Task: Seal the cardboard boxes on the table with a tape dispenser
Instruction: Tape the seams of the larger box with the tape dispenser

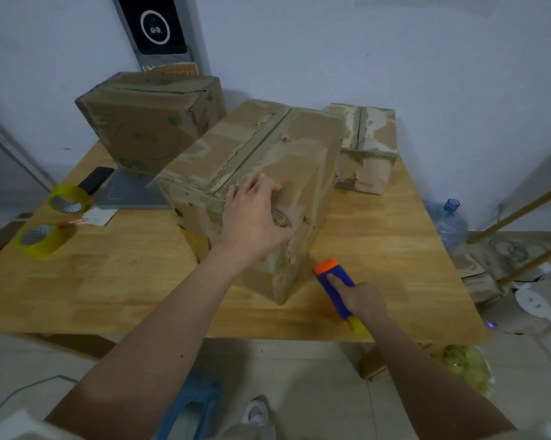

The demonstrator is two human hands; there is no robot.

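Three cardboard boxes stand on the wooden table (395,249), and there is only the one view, from the head camera, to judge them by. I take the big middle box (252,173) as my landmark. Behind it to the left sits a second box (147,122), well apart and turned on its side; behind it to the right, just beside its far corner, is a smaller third box (368,147).

The left hand (255,214) rests on the near top edge of the middle box, fingers spread and fairly straight, pressing rather than gripping. The right hand (360,298) is curled round a blue tool with an orange head (334,281), index finger laid along its back; it lies low on the table, just in front and to the right of the middle box's near corner. I take it for the tape dispenser, though no roll shows on it.

As to progress, all three boxes have their flaps down, and each is scarred with torn paper and old tape marks. Some glossy strip seems to lie along the near end of the middle box's seam, but whether that seam is freshly sealed I cannot tell. My guess is the middle box is the one in hand, the other two left to do.

Two yellow tape rolls (69,198) lie far to the left of the middle box, with one dark phone (96,179) and one grey pad (131,192) near them.
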